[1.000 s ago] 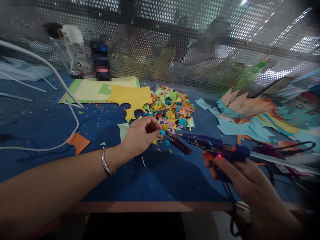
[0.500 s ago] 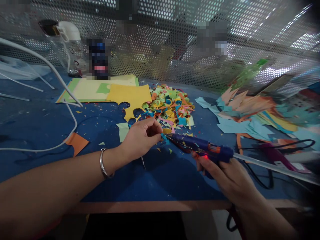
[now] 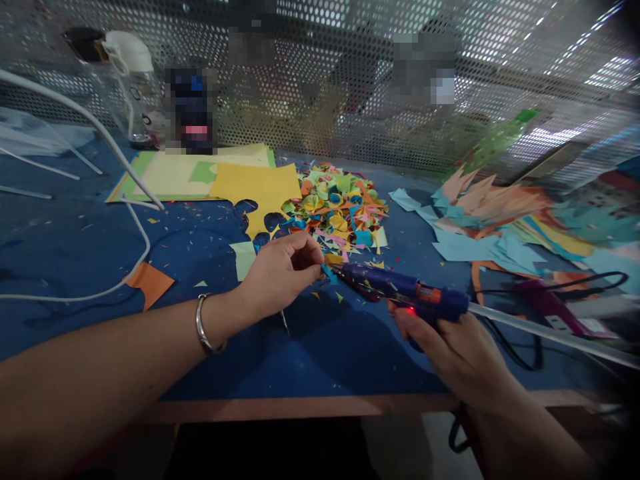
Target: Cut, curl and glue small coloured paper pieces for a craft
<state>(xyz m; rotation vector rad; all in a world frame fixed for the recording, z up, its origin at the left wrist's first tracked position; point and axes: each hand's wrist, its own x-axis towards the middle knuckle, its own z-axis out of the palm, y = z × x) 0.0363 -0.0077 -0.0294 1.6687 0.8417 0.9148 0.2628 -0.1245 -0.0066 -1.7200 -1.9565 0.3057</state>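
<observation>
Left hand (image 3: 277,275), centre of frame: thumb and forefinger pinched on a small blue paper piece (image 3: 325,271). Right hand (image 3: 457,347), lower right: closed around a blue glue gun (image 3: 400,284), its nozzle pointing left at the piece; contact cannot be discerned. Beyond, upper centre: a heap of paper scraps (image 3: 343,203), with a notched yellow sheet (image 3: 263,183) to its left. Upper left: bottles (image 3: 137,87).

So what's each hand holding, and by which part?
Right hand: the glue gun, by its handle. Left hand: a small blue piece, pinched at one end.
</observation>
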